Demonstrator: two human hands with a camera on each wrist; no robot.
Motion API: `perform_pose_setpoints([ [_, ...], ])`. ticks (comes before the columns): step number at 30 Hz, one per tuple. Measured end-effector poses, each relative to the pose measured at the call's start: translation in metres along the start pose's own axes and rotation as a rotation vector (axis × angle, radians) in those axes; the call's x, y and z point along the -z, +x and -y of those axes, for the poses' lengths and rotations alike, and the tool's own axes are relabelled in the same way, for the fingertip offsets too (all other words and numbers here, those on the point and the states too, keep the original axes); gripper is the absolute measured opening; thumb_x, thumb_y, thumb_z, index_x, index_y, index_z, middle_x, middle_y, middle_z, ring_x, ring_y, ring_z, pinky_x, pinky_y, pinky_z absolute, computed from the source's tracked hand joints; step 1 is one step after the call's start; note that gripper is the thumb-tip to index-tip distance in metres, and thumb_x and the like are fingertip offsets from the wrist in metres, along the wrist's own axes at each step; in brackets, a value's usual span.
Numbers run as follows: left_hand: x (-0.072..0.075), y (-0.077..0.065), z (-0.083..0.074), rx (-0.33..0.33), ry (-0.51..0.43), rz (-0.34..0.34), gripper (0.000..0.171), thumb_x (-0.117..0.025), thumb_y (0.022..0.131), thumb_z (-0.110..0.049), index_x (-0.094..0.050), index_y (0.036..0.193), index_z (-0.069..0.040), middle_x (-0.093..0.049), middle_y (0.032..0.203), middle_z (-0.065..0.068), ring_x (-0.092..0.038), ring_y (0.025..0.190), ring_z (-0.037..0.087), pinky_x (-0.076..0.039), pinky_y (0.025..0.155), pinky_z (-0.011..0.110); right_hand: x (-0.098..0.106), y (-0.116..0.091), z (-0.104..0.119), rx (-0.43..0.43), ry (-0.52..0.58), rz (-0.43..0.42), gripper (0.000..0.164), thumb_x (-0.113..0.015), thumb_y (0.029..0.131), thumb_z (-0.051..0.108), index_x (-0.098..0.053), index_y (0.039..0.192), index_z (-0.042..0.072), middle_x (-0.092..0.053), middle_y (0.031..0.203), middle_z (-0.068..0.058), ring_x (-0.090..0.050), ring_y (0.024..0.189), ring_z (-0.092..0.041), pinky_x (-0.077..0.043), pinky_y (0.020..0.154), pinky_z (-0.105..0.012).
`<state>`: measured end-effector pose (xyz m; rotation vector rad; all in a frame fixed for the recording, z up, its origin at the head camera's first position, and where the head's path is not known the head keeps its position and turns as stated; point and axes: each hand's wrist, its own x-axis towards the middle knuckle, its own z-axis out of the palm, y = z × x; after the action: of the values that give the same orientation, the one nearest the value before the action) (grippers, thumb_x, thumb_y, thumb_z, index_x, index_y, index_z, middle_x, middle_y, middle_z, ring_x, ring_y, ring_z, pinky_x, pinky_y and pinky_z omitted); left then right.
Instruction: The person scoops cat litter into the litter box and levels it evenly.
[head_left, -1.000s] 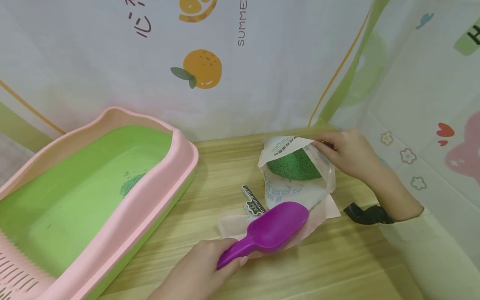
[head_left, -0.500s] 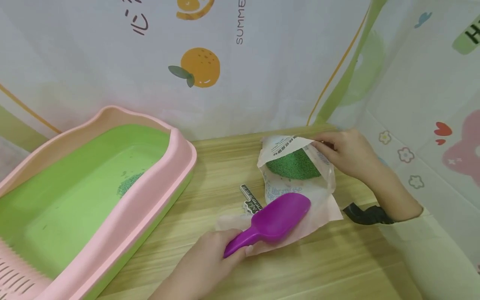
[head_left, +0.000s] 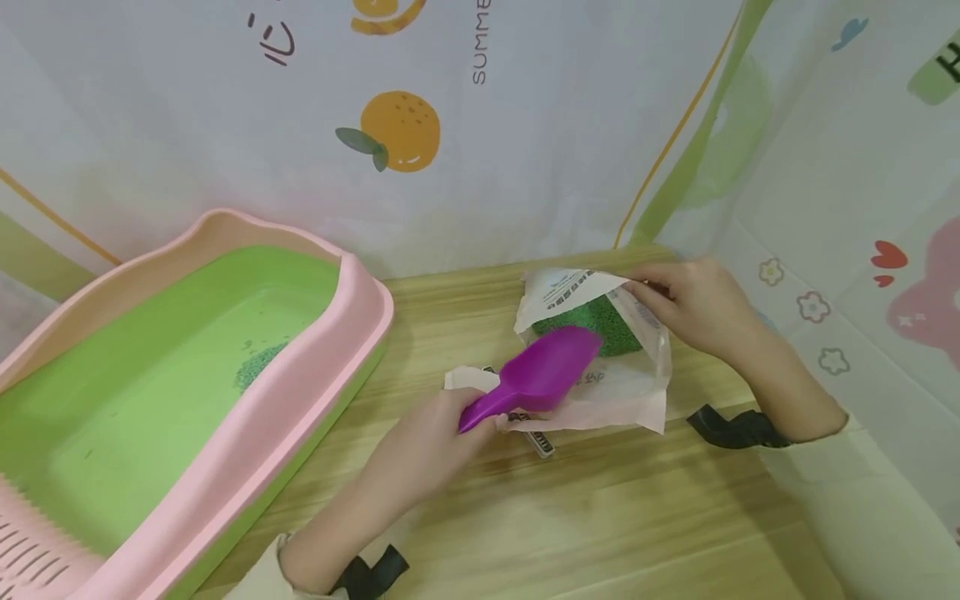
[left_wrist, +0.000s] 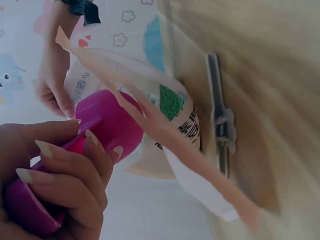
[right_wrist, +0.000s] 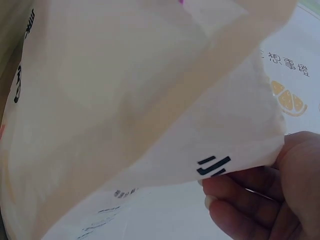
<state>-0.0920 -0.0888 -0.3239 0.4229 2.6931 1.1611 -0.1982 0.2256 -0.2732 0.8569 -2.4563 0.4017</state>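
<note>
My left hand (head_left: pixel 431 437) grips the handle of a purple scoop (head_left: pixel 547 367), fingers curled round it in the left wrist view. The scoop's tip overlaps the mouth of a torn white bag (head_left: pixel 633 396) in the head view. Green cat litter granules (head_left: pixel 624 332) fill part of the bag, and the scoop's visible bowl carries none. My right hand (head_left: pixel 693 300) pinches the bag's upper edge and holds it up; the right wrist view shows the thumb side and fingers (right_wrist: pixel 240 200) at the paper's corner. A torn flap of the bag extends toward my left hand.
A pink-rimmed green litter box (head_left: pixel 367 304) stands on the left, with a small patch of granules (head_left: pixel 258 362) inside. A slim tool with ruler-like marks (head_left: pixel 542 444) lies partly under the bag's flap on the wood-grain surface (head_left: pixel 600 517). Printed curtains rise behind and right.
My left hand has moved the scoop up and away from me, from the bag's front flap to its mouth. The flap has shifted, uncovering another end of the tool. My right hand stays put.
</note>
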Motion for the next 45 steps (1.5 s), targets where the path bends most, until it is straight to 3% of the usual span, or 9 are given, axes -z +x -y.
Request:
perform_pose_setpoints([
  [9,0.017,0.037,-0.019,0.003,0.032,0.103,0.021,-0.066,0.097,-0.024,-0.065,0.08,-0.01,-0.053,0.061,-0.002,-0.038,0.048,0.01,-0.03,0.044,0.021,0.0,-0.002,0.0,-0.007,-0.006,0.0,0.006,-0.075,0.089,0.007,-0.079,0.094,0.006,-0.071,0.067,-0.003,-0.033,0.047,-0.001,-0.029,0.046,-0.02],
  [16,0.031,0.056,-0.035,0.025,0.084,0.2,0.028,-0.065,0.098,-0.03,-0.069,0.087,-0.005,-0.05,0.06,-0.002,-0.041,0.05,0.01,-0.032,0.046,0.022,0.001,-0.002,0.001,-0.024,-0.013,0.017,0.007,-0.075,0.09,0.009,-0.079,0.095,0.005,-0.073,0.07,-0.005,-0.034,0.047,-0.002,-0.029,0.045,-0.021],
  [20,0.033,0.064,-0.041,0.02,0.127,0.196,0.028,-0.063,0.099,-0.029,-0.069,0.09,-0.004,-0.05,0.061,-0.002,-0.041,0.052,0.01,-0.03,0.046,0.022,0.001,-0.001,0.003,-0.025,-0.025,0.022,0.009,-0.075,0.091,0.011,-0.079,0.095,0.005,-0.073,0.07,-0.006,-0.035,0.047,-0.003,-0.029,0.045,-0.021],
  [28,0.031,0.08,-0.056,-0.029,0.24,0.198,0.026,-0.061,0.097,-0.02,-0.054,0.074,-0.012,-0.047,0.062,-0.002,-0.038,0.051,0.009,-0.03,0.045,0.02,0.002,0.0,0.003,-0.021,-0.039,0.035,0.009,-0.073,0.091,0.01,-0.079,0.096,0.004,-0.074,0.072,-0.007,-0.036,0.047,-0.003,-0.031,0.046,-0.021],
  [33,0.027,0.097,-0.067,-0.021,0.344,0.234,0.021,-0.061,0.099,-0.022,-0.056,0.085,-0.008,-0.051,0.069,0.0,-0.041,0.053,0.008,-0.032,0.046,0.019,0.002,-0.002,0.003,-0.028,-0.032,0.04,0.009,-0.073,0.091,0.009,-0.079,0.096,0.004,-0.075,0.073,-0.008,-0.036,0.047,-0.003,-0.031,0.045,-0.021],
  [38,0.023,0.108,-0.07,0.007,0.409,0.26,0.022,-0.064,0.098,-0.023,-0.061,0.105,-0.003,-0.063,0.089,0.006,-0.053,0.063,0.01,-0.041,0.05,0.019,0.001,-0.002,0.003,-0.029,-0.021,0.044,0.009,-0.073,0.091,0.009,-0.079,0.097,0.004,-0.075,0.074,-0.008,-0.038,0.048,-0.003,-0.032,0.046,-0.02],
  [45,0.02,0.113,-0.075,0.091,0.488,0.333,0.017,-0.058,0.099,-0.018,-0.059,0.105,-0.002,-0.066,0.09,0.009,-0.055,0.057,0.01,-0.044,0.047,0.019,0.0,-0.002,0.003,-0.03,-0.011,0.044,0.011,-0.073,0.092,0.01,-0.079,0.1,0.004,-0.075,0.074,-0.009,-0.037,0.048,-0.004,-0.031,0.046,-0.021],
])
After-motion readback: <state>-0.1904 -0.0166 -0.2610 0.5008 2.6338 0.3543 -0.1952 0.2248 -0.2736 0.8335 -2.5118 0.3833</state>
